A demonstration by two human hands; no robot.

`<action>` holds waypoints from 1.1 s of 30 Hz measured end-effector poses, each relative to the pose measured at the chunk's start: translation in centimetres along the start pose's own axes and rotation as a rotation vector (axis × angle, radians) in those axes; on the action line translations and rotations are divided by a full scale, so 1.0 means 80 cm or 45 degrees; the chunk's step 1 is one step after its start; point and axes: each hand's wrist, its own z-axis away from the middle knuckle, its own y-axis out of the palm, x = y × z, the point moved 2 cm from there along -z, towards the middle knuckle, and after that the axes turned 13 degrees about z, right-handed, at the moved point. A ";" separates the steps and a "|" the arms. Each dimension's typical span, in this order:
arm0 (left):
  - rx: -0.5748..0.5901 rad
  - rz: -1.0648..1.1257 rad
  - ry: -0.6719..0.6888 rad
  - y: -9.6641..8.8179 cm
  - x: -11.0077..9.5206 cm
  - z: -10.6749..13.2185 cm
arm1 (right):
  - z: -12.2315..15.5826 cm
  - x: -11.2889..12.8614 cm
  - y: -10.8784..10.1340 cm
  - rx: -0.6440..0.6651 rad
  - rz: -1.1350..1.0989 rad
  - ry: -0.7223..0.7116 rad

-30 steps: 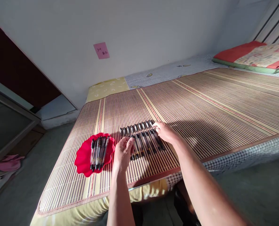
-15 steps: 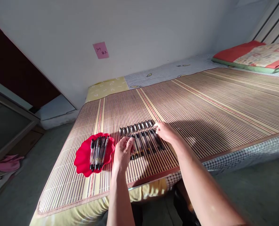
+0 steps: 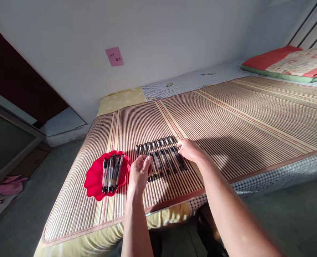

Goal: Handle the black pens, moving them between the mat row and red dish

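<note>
A row of black pens [image 3: 165, 160] lies side by side on the bamboo mat, dark caps [image 3: 154, 144] toward the wall and clear barrels toward me. Whether caps and barrels are joined, I cannot tell. My left hand [image 3: 140, 170] is at the row's left end, fingers curled and thumb on top, hiding part of the leftmost pens. At the right end, my right hand [image 3: 188, 149] has its fingers bent together beside the last pen; its fingertips are partly hidden. To the left, a red scalloped plate [image 3: 93, 181] bears several more pens [image 3: 112, 174] in a bunch.
The bamboo mat [image 3: 228, 117] covers a bed with a patterned sheet [image 3: 171, 85]. A pink note [image 3: 114, 56] is on the wall behind. Folded red and floral bedding [image 3: 286, 64] lies at the far right. Pink cloth [image 3: 8, 186] is low on the left.
My right hand has shifted very slightly to the right at the end of the row. My left hand, the pens and the plate look the same.
</note>
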 end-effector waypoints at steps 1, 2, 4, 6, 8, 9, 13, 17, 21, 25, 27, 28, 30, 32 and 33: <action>0.000 -0.009 -0.002 0.000 0.000 0.000 | 0.000 0.000 0.000 0.002 -0.007 0.008; 0.000 -0.010 -0.003 0.000 0.000 0.000 | 0.001 0.000 -0.001 0.005 -0.010 0.013; -0.003 0.001 -0.002 0.000 0.000 0.000 | 0.003 0.002 -0.003 0.007 -0.003 0.018; -0.001 0.012 -0.005 0.000 0.000 0.000 | 0.004 0.004 -0.006 0.011 0.015 0.023; 0.002 0.021 -0.004 0.000 0.000 -0.001 | 0.006 0.005 -0.008 0.017 0.032 0.029; 0.003 0.024 -0.002 0.000 0.000 -0.001 | 0.006 0.006 -0.009 0.019 0.038 0.032; -0.015 0.028 -0.003 0.001 0.000 -0.001 | 0.006 0.007 -0.008 0.034 0.028 0.034; -0.018 0.025 -0.013 0.002 0.000 -0.001 | 0.006 0.007 -0.008 0.024 0.020 0.026; -0.029 0.048 0.009 0.000 -0.001 -0.002 | 0.006 0.008 -0.008 0.018 0.011 0.029; -0.011 0.006 0.007 0.000 0.000 -0.002 | 0.005 0.007 -0.006 0.018 -0.003 0.007; -0.010 -0.016 0.008 0.003 0.000 -0.001 | 0.005 0.006 -0.006 0.020 0.009 -0.002; -0.020 -0.024 0.016 0.004 -0.002 0.000 | 0.005 0.005 -0.006 0.026 0.015 0.000; -0.034 -0.048 0.033 0.003 -0.006 0.002 | 0.004 0.003 -0.006 0.035 0.027 0.001; -0.084 -0.110 0.073 -0.007 -0.014 0.004 | 0.003 0.002 -0.007 0.021 0.048 -0.011; -0.146 -0.172 0.099 -0.017 -0.018 0.005 | 0.003 0.001 -0.008 0.008 0.064 -0.017</action>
